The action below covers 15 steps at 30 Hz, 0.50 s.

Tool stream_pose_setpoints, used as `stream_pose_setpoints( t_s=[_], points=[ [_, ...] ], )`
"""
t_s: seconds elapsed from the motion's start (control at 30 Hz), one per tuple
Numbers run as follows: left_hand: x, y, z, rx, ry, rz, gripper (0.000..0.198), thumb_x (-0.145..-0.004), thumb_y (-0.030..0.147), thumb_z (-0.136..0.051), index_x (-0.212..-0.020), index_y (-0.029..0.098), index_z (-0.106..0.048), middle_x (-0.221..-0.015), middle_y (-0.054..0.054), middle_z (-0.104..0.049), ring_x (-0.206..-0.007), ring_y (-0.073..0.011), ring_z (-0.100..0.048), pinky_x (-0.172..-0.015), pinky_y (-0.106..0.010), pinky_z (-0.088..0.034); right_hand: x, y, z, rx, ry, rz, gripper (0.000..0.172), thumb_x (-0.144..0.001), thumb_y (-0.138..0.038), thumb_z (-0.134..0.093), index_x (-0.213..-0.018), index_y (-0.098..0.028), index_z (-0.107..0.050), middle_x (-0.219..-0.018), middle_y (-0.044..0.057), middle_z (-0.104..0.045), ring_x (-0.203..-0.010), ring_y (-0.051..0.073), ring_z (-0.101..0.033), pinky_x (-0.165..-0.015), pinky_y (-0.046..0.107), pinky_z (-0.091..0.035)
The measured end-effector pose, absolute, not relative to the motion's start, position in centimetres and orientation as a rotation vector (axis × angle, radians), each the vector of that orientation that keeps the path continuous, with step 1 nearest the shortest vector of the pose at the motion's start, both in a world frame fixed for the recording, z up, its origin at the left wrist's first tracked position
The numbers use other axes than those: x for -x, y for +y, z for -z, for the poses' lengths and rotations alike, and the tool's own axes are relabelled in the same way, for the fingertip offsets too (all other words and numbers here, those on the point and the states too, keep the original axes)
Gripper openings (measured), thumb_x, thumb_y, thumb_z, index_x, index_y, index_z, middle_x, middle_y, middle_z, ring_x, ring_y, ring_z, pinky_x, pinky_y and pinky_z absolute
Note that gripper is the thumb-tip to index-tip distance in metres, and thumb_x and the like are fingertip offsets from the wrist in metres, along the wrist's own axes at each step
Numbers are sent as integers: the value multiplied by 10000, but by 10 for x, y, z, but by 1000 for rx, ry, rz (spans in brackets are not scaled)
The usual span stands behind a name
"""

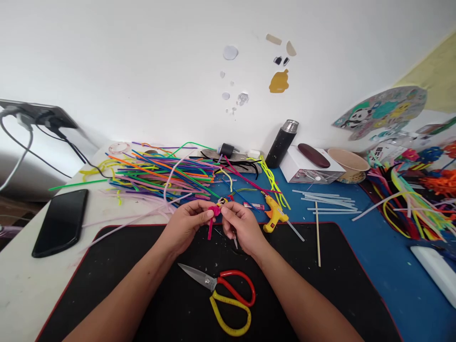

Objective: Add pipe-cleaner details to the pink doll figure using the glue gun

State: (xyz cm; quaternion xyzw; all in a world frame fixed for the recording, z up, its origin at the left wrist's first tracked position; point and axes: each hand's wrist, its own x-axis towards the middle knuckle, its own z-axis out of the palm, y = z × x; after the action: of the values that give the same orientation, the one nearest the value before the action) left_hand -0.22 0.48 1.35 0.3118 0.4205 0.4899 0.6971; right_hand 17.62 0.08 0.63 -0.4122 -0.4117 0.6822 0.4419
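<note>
Between my two hands, above the far part of the black mat [285, 285], is a curled magenta pipe cleaner [214, 210] with a straight end hanging down. My left hand [187, 222] pinches it between thumb and fingers. From the other side my right hand [242, 225] has its thumb and index finger closed at the same piece. A small pointed metal tip [235, 242] shows below the right fingers; the rest of it is hidden. Nearer to me lie scissors [217, 289] with one red and one yellow handle, resting on the mat.
A heap of coloured pipe cleaners [160, 173] lies behind my hands. To the right are a yellow glue gun [274, 213], glue sticks [327, 202], a wooden stick [318, 237], a black flask [281, 145] and a white box [302, 166]. A phone [60, 222] lies left.
</note>
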Motion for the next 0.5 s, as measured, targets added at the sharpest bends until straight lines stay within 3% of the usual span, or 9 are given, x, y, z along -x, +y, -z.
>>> stream_pose_setpoints(
  t_s=[0.5],
  points=[
    [2, 4, -19, -712, 915, -1050, 372, -536, 340, -1020, -797, 149, -836, -706, -32, -741, -644, -127, -605, -645, -234, -481, -175, -2, -1, 1022, -1021, -1724, 376, -853, -529, -788, -928, -196, -632, -512, -88, -557, -356, 65, -432, -353, 168, -237]
  ],
)
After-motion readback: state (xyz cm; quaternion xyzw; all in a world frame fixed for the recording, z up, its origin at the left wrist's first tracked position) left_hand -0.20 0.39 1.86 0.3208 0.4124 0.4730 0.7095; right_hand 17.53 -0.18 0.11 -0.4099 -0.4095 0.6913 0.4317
